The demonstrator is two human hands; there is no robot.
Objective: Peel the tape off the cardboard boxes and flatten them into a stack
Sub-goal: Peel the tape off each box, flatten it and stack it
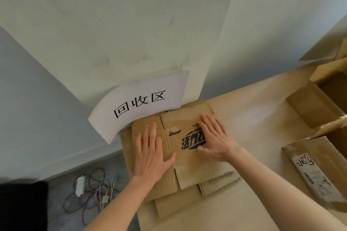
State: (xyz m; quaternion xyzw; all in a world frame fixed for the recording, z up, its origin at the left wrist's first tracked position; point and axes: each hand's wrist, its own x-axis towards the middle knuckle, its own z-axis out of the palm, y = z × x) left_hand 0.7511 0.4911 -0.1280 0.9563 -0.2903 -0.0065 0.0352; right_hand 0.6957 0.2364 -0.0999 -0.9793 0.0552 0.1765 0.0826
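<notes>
Flattened box (189, 161) lies on top of a stack of flattened cardboard (161, 191), centre of frame, on the paper-covered bench (249, 118) against the wall.
Long axis runs from upper centre toward lower centre, tilted slightly right at the bottom; top flaps toward the wall, bottom flaps toward the lower edge.
Left hand (152, 154): palm down, fingers straight, pressing the left panel; grip released.
Right hand (214, 137): flat, fingers spread, pressing the printed panel; grip released. It covers the right part of the black logo; the rest of the print is unreadable.
White paper sign (140, 103) overlaps the stack's upper left corner.
Open boxes (319, 103) at right are cut off by the frame edge; the lowest carries a blurred label (315, 176).
Power strip and cables (88, 191) on the floor, lower left.
</notes>
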